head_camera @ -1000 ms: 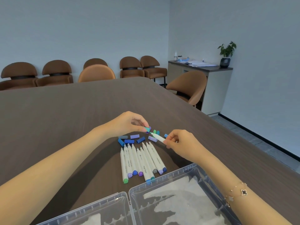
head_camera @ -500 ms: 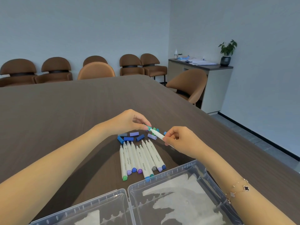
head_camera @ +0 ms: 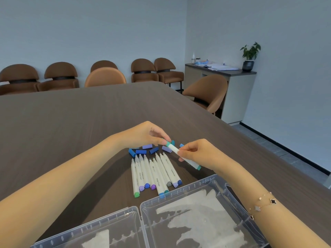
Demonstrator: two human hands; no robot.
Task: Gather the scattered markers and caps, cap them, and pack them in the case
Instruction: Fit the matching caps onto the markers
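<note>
While my right hand (head_camera: 195,154) grips the white barrel of the teal marker (head_camera: 184,157), my left hand (head_camera: 143,135) pinches the teal cap (head_camera: 168,143) at its far tip; the cap looks on or nearly seated, though I cannot tell whether it is fully pressed home. I judge this to be the first marker getting capped, so the job is only just under way. Just below my hands, a row of white markers (head_camera: 154,173) lies side by side on the bench (head_camera: 71,122), their far tips bare and coloured ends pointing toward me. Beyond their tips the loose caps (head_camera: 141,151), blue and lilac, lie scattered close together. Nearest me, the clear case (head_camera: 179,196) sits open with no marker inside that I can see. Each of those markers still needs its cap, and all the packing remains.
</note>
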